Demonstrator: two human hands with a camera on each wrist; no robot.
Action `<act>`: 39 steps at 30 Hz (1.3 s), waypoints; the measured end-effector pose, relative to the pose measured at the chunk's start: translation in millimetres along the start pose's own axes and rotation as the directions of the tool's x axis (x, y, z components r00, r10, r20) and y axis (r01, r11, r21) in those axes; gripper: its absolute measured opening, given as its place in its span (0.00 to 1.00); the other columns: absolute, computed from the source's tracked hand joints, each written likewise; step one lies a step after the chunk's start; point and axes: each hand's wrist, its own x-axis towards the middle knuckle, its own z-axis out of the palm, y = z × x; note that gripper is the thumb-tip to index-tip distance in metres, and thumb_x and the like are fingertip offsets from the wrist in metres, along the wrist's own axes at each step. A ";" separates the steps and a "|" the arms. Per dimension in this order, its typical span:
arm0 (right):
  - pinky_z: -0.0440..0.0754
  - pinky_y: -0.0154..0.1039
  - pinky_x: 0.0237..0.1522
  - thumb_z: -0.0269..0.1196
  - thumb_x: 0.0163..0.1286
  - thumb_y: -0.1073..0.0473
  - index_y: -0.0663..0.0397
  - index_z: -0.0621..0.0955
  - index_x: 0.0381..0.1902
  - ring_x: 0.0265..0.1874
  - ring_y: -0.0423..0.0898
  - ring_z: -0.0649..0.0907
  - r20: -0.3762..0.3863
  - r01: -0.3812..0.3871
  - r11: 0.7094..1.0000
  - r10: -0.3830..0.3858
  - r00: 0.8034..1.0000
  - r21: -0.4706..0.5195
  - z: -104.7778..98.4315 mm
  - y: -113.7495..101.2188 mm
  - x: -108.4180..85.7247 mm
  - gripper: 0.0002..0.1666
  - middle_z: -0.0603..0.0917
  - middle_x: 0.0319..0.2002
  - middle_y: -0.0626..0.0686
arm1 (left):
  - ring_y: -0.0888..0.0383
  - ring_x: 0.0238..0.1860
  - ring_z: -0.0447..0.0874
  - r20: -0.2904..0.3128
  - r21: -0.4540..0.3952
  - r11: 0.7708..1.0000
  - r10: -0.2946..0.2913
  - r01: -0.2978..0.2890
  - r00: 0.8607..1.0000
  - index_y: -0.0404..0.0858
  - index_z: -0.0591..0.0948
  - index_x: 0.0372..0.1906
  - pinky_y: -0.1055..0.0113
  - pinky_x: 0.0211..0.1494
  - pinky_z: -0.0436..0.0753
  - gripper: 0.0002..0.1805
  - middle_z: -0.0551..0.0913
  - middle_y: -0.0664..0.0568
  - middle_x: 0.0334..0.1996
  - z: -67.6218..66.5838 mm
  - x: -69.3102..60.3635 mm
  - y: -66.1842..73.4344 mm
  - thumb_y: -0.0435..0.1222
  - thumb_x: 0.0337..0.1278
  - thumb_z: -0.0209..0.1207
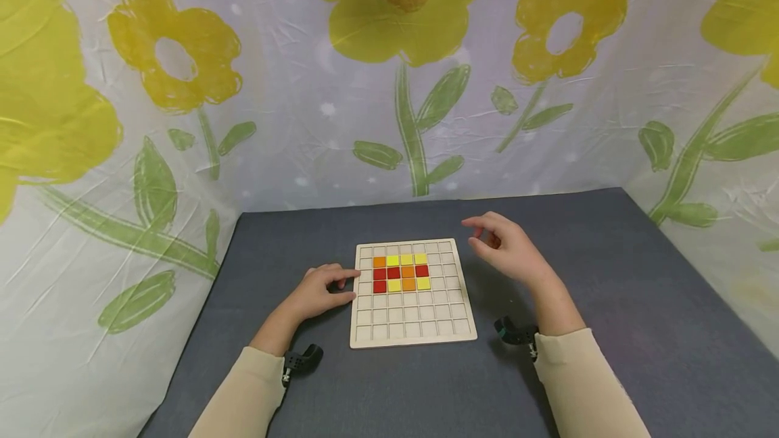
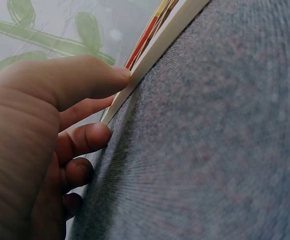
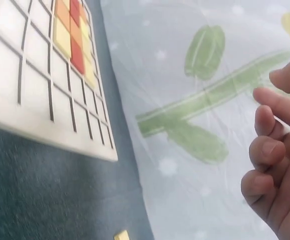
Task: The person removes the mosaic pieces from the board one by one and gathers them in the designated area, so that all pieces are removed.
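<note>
A pale wooden grid board lies flat, with red, orange and yellow square tiles packed together in its upper left part. My left hand rests at the board's left edge; in the left wrist view the thumb of this hand touches the rim, other fingers loosely bent. My right hand hovers past the board's upper right corner. In the right wrist view that hand has bent fingers, thumb apart from them, with nothing seen between; the board is at left.
A dark cloth-covered table bears the board. Behind and beside it hangs a pale curtain with printed flowers. A small yellowish piece shows at the bottom of the right wrist view. Each wrist wears a black device.
</note>
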 end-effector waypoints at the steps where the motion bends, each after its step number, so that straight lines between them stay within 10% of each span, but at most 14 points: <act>1: 0.72 0.39 0.30 0.64 0.75 0.61 0.53 0.82 0.62 0.25 0.46 0.72 0.006 0.007 1.000 -0.007 1.000 0.011 1.5 -0.7 0.3 0.19 0.78 0.41 0.47 | 0.58 0.32 0.68 0.000 -0.002 1.000 0.000 0.000 1.000 0.46 0.85 0.62 0.53 0.46 0.57 0.25 0.72 0.57 0.29 0.2 0.1 -0.2 0.42 0.58 0.72; 23: 0.69 0.37 0.28 0.68 0.72 0.63 0.54 0.84 0.57 0.25 0.47 0.71 0.153 -0.006 0.981 -0.024 0.988 0.193 43.3 -3.1 5.9 0.17 0.77 0.39 0.51 | 0.59 0.32 0.68 -0.001 -0.009 1.000 -0.002 0.002 1.000 0.46 0.85 0.61 0.53 0.46 0.57 0.24 0.71 0.58 0.29 1.0 1.6 -1.8 0.41 0.59 0.72; 39: 0.69 0.38 0.29 0.69 0.70 0.60 0.60 0.83 0.55 0.24 0.45 0.69 0.286 -0.169 0.976 0.124 0.950 0.138 69.8 4.8 6.1 0.18 0.76 0.36 0.49 | 0.59 0.32 0.68 -0.003 0.003 1.000 -0.005 0.005 1.000 0.46 0.85 0.61 0.54 0.46 0.57 0.24 0.71 0.59 0.29 1.5 1.1 -2.0 0.42 0.59 0.72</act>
